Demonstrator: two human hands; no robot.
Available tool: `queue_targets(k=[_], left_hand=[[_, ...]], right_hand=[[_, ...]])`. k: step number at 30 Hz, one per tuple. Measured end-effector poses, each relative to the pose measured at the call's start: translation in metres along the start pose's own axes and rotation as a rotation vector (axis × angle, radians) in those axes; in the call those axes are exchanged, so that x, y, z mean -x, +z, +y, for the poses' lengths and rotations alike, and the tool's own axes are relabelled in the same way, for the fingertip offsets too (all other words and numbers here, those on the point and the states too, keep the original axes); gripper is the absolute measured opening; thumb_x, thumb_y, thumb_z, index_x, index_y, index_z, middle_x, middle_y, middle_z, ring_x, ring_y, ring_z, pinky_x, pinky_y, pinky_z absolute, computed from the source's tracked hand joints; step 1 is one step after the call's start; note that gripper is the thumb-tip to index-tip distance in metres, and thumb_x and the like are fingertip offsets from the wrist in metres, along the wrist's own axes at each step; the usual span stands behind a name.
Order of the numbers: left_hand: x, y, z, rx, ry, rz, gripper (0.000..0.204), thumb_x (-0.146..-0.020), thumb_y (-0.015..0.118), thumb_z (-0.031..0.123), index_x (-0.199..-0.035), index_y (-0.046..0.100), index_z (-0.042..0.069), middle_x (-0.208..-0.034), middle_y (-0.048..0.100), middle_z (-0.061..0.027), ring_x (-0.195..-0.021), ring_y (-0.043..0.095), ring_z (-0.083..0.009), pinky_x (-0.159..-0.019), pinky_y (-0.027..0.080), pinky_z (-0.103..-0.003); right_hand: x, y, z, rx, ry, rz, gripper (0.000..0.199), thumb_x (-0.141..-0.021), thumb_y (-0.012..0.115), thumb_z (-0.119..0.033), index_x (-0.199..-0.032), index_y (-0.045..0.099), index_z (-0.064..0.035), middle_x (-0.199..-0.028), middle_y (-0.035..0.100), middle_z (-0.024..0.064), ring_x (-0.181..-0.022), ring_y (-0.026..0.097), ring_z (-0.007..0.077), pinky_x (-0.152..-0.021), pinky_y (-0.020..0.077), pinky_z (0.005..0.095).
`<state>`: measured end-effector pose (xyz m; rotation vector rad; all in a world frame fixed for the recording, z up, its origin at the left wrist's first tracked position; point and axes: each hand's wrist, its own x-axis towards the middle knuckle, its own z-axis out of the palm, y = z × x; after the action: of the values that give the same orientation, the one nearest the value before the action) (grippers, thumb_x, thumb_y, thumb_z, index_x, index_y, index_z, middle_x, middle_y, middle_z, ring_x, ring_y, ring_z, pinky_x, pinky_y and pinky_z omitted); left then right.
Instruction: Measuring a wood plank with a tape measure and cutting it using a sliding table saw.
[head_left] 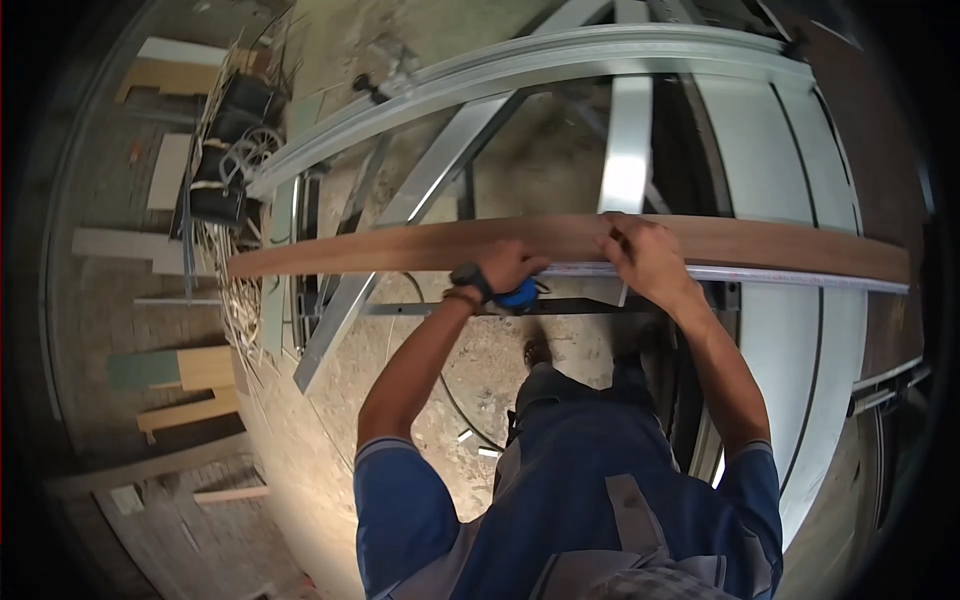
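A long brown wooden board [420, 243] lies crosswise in front of me over the metal pieces. My left hand [507, 268] is closed at the board's near edge, round a blue and black tape measure [520, 296]. From beside that hand a pale strip with faint markings, apparently the tape's blade [790, 278], runs right along the near edge towards the board's right end. My right hand [645, 255] grips the board right of its middle, fingers bent over the top; its fingertips are partly hidden. A dark watch [470, 280] is on my left wrist.
Silvery metal channels [530, 72] cross beyond the board, with slanting bars [440, 165] under them. Wide pale metal panels [765, 150] stand at the right. Wood offcuts [195, 370] and thin strips lie left. A dark cable [455, 400] curves over the floor near my feet.
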<state>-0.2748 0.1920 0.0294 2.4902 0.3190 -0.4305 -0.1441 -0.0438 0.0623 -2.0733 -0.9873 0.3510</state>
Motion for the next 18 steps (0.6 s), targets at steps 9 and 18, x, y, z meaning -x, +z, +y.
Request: queue_targets(k=[9, 18], left_hand=[[-0.037, 0.046, -0.041, 0.175, 0.79, 0.247, 0.026, -0.087, 0.059, 0.03, -0.095, 0.069, 0.008, -0.091, 0.069, -0.0183, -0.084, 0.066, -0.0332, -0.076, 0.051, -0.046], [-0.036, 0.05, 0.032, 0.447, 0.486, -0.603, 0.03, -0.094, 0.058, 0.028, -0.089, 0.069, 0.001, -0.074, 0.057, 0.004, -0.07, 0.049, -0.0061, -0.063, 0.04, -0.026]], right_hand=[[0.011, 0.065, -0.107, -0.482, -0.03, 0.124, 0.028, -0.096, 0.058, -0.021, -0.114, 0.065, -0.0012, -0.088, 0.07, 0.0129, -0.084, 0.068, 0.02, -0.076, 0.0535, 0.0325], [0.235, 0.192, -0.189, -0.724, 0.638, 0.565, 0.031, -0.098, 0.054, -0.029, -0.1, 0.065, -0.0004, -0.079, 0.065, 0.0045, -0.072, 0.062, 0.0125, -0.069, 0.0507, 0.03]])
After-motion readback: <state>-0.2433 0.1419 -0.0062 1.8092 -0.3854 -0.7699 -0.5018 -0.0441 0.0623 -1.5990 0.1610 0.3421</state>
